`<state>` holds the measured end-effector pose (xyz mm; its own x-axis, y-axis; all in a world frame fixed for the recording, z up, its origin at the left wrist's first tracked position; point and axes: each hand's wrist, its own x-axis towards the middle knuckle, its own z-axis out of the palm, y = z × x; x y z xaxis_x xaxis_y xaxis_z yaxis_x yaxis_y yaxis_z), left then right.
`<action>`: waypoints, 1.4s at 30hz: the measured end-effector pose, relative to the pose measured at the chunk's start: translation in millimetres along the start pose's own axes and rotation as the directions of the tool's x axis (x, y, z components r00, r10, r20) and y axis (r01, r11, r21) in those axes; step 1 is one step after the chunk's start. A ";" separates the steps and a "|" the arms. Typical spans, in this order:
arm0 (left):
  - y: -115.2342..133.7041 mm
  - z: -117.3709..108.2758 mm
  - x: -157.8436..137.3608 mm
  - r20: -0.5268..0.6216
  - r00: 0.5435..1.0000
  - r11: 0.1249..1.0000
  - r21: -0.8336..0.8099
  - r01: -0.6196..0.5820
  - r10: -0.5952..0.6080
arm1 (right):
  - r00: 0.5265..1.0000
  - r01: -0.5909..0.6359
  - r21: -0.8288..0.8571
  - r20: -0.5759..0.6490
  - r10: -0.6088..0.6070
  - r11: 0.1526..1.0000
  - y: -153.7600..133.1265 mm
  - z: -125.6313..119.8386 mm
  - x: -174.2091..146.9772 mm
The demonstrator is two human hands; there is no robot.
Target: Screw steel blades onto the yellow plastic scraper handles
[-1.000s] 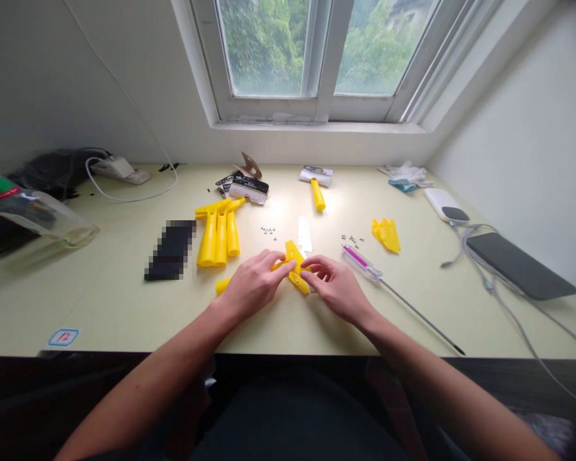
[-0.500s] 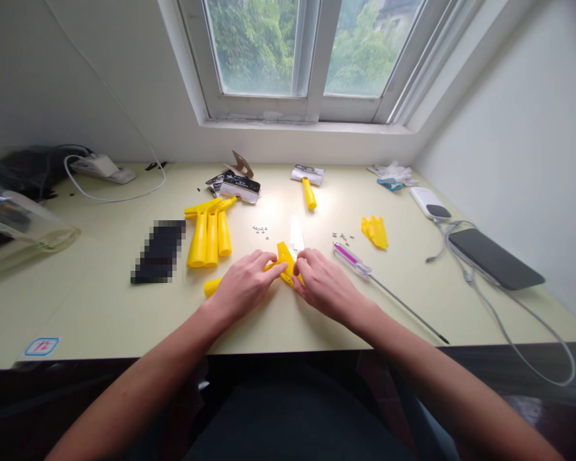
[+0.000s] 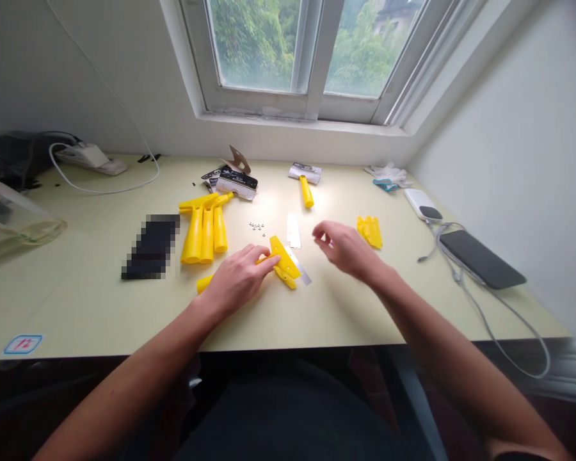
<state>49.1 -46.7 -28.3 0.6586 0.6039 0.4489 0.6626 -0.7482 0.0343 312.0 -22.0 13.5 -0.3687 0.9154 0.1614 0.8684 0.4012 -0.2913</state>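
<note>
My left hand (image 3: 240, 275) is closed round a yellow plastic scraper (image 3: 204, 283), pressing its head on the table. A yellow clamp plate (image 3: 284, 257) lies over that head, with a thin metal blade (image 3: 305, 275) sticking out on the right. My right hand (image 3: 348, 248) is apart from the scraper, above the table, fingers curled together; whatever they hold is hidden. A sliver of the screwdriver's purple handle (image 3: 331, 243) shows by these fingers; hand and forearm cover the rest. The small screws there are hidden. Loose metal blades (image 3: 294, 230) lie between the hands, further back.
Several small nuts (image 3: 256, 226) lie behind my left hand. Yellow scraper handles (image 3: 204, 234) stand left, and yellow plates (image 3: 369, 232) lie right. Packaging (image 3: 237, 184) and another yellow handle (image 3: 306, 192) are at the back. A phone (image 3: 482, 259) with cables is far right.
My right hand has left the scraper and moved right, over the screws and screwdriver. The left hand keeps its hold, and the clamp plate and blade are now uncovered.
</note>
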 end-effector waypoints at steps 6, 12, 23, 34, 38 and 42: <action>-2.9 -3.5 1.4 -0.060 0.998 0.999 -0.027 0.026 -0.028 | 0.991 -0.065 -0.082 0.110 0.074 0.995 54.1 -12.3 19.6; -6.3 -5.2 0.7 -0.107 0.994 0.998 -0.062 0.019 -0.025 | 0.960 0.152 0.052 0.232 -0.160 0.987 25.3 -12.1 7.6; -10.0 -6.4 -3.0 -0.125 0.991 0.992 -0.121 0.027 -0.042 | 0.764 0.375 0.148 0.509 -0.395 0.915 -6.9 7.0 30.5; -13.2 -8.1 -4.1 -0.134 0.990 0.990 -0.140 0.034 -0.053 | 0.716 0.496 0.094 0.519 -0.468 0.863 -5.8 13.6 44.4; -15.0 -7.5 -3.9 -0.142 0.988 0.989 -0.144 0.039 -0.059 | 0.689 0.521 0.059 0.560 -0.460 0.852 -13.0 16.1 57.3; -16.1 -6.4 -4.6 -0.144 0.988 0.988 -0.150 0.042 -0.063 | 0.656 0.549 0.034 0.601 -0.457 0.835 -17.5 15.7 57.9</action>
<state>33.1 -39.2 -25.2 0.5570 0.6042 0.5698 0.6283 -0.7553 0.1867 270.2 24.5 13.1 -0.8377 0.4372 -0.3274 0.5110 0.8390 -0.1869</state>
